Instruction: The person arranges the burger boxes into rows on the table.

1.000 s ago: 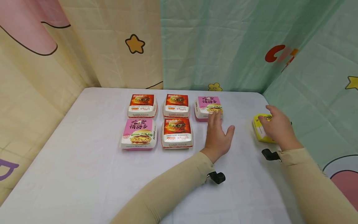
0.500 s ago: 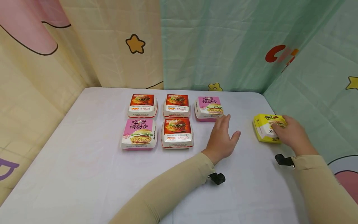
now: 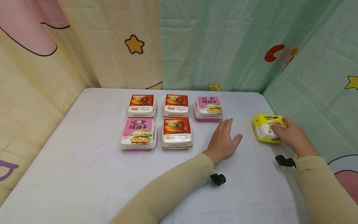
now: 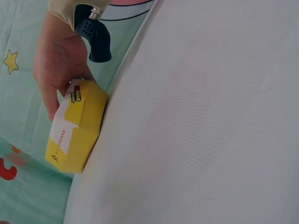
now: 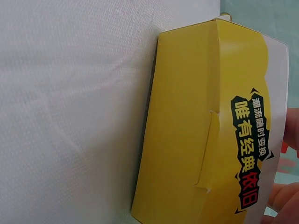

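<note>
My right hand [image 3: 296, 138] grips a yellow and white burger box [image 3: 264, 129] at the table's right edge. The thumb lies on its lid and the other fingers reach round its far right side, partly hidden. Seen from the left wrist, that same box [image 4: 86, 126] sits low at the table edge with the hand at one end. Close up in the right wrist view, the box's yellow side [image 5: 187, 116] faces the camera, fingertips [image 5: 292, 130] at its lid. My left hand [image 3: 222, 144] is held open, fingers spread, just in front of a pink and white burger box [image 3: 208, 108].
Red and white burger boxes stand at back left [image 3: 141, 106], back middle [image 3: 176, 106] and front middle [image 3: 177, 133]. Another pink burger box [image 3: 139, 134] is at front left. A white cloth [image 3: 84, 174] covers the table; printed curtains [image 3: 212, 40] hang behind and beside it.
My right hand has shifted right and toward me, and its thumb has come down onto the yellow burger box. My left hand has drawn slightly right and back from the pink box.
</note>
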The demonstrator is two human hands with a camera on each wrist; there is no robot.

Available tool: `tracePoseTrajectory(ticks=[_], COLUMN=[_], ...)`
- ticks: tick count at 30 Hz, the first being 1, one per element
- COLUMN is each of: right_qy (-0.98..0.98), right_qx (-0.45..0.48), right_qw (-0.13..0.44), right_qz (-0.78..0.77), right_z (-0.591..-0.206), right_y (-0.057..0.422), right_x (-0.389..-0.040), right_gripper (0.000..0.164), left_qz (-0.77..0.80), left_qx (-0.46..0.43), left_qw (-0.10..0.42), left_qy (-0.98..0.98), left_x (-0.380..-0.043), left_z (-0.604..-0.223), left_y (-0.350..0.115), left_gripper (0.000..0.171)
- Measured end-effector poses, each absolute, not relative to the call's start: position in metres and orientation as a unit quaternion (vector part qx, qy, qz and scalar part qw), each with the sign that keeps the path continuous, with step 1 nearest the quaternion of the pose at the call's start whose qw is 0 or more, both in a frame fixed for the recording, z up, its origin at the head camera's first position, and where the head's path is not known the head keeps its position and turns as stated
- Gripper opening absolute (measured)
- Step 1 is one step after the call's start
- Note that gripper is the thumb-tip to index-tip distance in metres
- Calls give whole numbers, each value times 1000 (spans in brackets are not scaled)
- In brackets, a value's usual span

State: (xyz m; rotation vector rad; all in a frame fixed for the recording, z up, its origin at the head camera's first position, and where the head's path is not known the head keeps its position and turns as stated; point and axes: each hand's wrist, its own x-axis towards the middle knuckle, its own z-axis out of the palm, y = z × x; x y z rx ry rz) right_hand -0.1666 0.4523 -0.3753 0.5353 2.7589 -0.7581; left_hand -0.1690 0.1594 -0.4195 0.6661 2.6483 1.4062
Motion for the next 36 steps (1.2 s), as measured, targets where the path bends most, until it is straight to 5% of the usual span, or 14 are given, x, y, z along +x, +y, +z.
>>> tracePoseTrajectory(ticks=[12,24,36], right_qy=[933,928,934], right_qx=[167,173,146], right_qw=[133,121,148], right_qz=[-288,-305,-290], right_z=[-377,-383,-381], right_y=[454,449,431], right_x=[-163,-165,-165], right_gripper=[111,113,114], left_qz=[446,442,446], left_qx=[221,184,199], left_qw=[83,191,203], left_qy=[863,857,849], left_x=[-169,-173,-177], left_z=[-426,-427,-430], left_y=[166,182,193], left_gripper=[73,79,83])
